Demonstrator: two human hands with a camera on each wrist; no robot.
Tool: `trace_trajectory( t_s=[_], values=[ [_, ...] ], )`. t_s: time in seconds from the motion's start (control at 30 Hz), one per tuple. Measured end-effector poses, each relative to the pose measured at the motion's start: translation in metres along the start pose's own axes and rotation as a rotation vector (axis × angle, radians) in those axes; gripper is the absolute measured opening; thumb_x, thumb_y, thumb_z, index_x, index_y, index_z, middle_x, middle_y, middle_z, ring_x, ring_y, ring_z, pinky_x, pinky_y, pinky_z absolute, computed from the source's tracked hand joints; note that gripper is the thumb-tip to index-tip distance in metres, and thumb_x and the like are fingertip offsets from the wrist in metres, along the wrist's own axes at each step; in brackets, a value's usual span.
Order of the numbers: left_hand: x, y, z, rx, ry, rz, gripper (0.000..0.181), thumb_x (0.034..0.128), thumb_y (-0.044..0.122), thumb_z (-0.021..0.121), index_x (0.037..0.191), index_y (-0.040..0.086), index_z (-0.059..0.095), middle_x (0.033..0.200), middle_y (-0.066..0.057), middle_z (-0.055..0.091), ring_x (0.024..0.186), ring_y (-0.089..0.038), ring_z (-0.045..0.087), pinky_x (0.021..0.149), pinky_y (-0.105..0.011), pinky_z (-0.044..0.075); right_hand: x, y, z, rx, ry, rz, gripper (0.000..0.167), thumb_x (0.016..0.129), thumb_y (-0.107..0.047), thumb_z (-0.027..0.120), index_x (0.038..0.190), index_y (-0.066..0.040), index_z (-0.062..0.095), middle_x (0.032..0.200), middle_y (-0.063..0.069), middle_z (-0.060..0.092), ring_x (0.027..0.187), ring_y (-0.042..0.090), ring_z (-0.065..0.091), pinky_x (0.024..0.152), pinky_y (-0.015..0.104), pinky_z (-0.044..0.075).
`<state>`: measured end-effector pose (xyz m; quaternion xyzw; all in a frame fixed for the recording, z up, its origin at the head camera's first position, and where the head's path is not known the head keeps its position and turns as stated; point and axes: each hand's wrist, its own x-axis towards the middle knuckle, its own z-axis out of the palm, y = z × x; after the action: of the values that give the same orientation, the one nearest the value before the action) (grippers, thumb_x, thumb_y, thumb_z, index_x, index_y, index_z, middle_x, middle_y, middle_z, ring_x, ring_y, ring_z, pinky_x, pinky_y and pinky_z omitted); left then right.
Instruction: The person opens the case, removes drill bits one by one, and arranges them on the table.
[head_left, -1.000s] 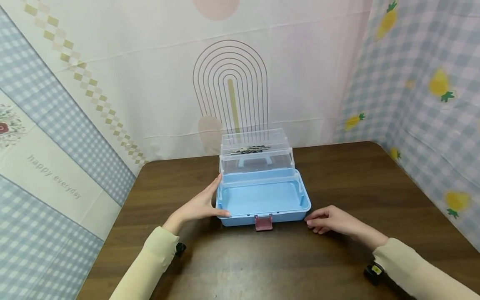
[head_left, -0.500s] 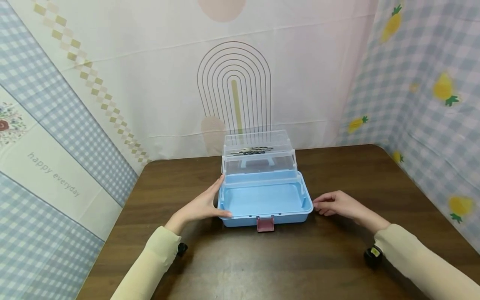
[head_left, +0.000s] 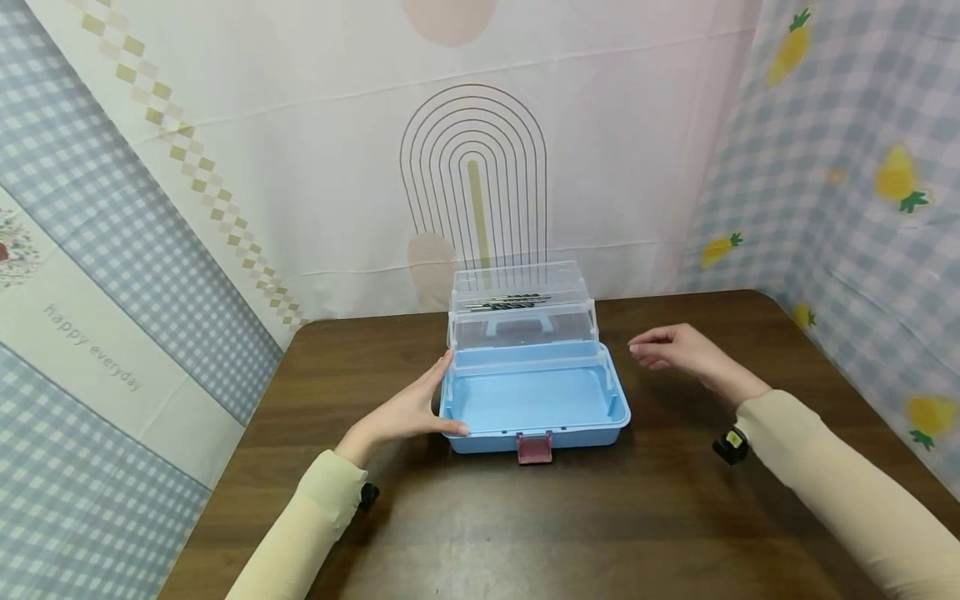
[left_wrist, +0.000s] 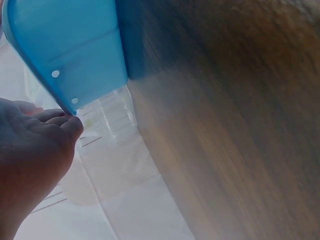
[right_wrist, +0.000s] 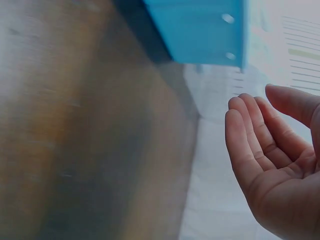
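Observation:
A light blue toolbox (head_left: 536, 400) stands opened out on the table, its clear stepped trays (head_left: 525, 321) raised at the back. Several dark and silver drill bits (head_left: 510, 302) lie in an upper tray. At the front, a pink latch (head_left: 534, 448) hangs down. My left hand (head_left: 405, 414) rests on the box's left side, thumb over the front left rim and fingers stretched along the side. Beside the box on the right, my right hand (head_left: 686, 354) is above the table, apart from the box. Its palm, seen in the right wrist view, holds nothing, and the fingers are loosely bent.
The dark brown wooden table (head_left: 525, 525) runs back to a patterned cloth backdrop (head_left: 330, 183). A checked cloth (head_left: 847, 250) with pineapples hangs on the right. Each wrist carries a small black camera (head_left: 731, 446).
My right hand has moved from the box's front right corner back along its right side, and up off the table. My left hand has stayed on the box's left side.

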<state>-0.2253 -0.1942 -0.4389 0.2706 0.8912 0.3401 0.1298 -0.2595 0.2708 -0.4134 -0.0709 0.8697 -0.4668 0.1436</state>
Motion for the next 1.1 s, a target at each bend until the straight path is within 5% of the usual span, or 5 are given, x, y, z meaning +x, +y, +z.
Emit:
trace_trajectory(
  t_s=[0.27, 0.77, 1.1],
  values=[
    [0.001, -0.002, 0.001, -0.007, 0.000, -0.009, 0.128, 0.0768, 0.053, 0.085, 0.163, 0.023, -0.006, 0.169, 0.003, -0.004, 0.153, -0.017, 0.007, 0.119, -0.048, 0.021, 0.019, -0.035, -0.019, -0.017, 0.068, -0.025, 0.047, 0.102, -0.031, 0.062, 0.132, 0.005, 0.061, 0.125, 0.022, 0.067, 0.095, 0.015, 0.068, 0.090, 0.039, 0.055],
    [0.001, -0.002, 0.001, -0.011, 0.001, -0.013, 0.128, 0.0770, 0.053, 0.085, 0.163, 0.024, -0.007, 0.168, 0.005, -0.005, 0.153, -0.017, 0.007, 0.119, -0.048, 0.021, 0.039, -0.097, -0.044, -0.080, 0.162, -0.118, 0.052, 0.100, -0.042, 0.063, 0.133, -0.001, 0.063, 0.126, 0.021, 0.066, 0.100, 0.021, 0.066, 0.092, 0.038, 0.053],
    [0.000, 0.001, -0.001, -0.014, -0.001, -0.024, 0.129, 0.0764, 0.054, 0.085, 0.163, 0.026, -0.008, 0.168, 0.005, -0.005, 0.153, -0.017, 0.007, 0.119, -0.049, 0.021, 0.056, -0.111, -0.029, -0.112, 0.091, -0.139, 0.047, 0.100, -0.036, 0.063, 0.132, -0.001, 0.064, 0.129, 0.022, 0.064, 0.105, 0.030, 0.066, 0.097, 0.051, 0.048]
  ],
)
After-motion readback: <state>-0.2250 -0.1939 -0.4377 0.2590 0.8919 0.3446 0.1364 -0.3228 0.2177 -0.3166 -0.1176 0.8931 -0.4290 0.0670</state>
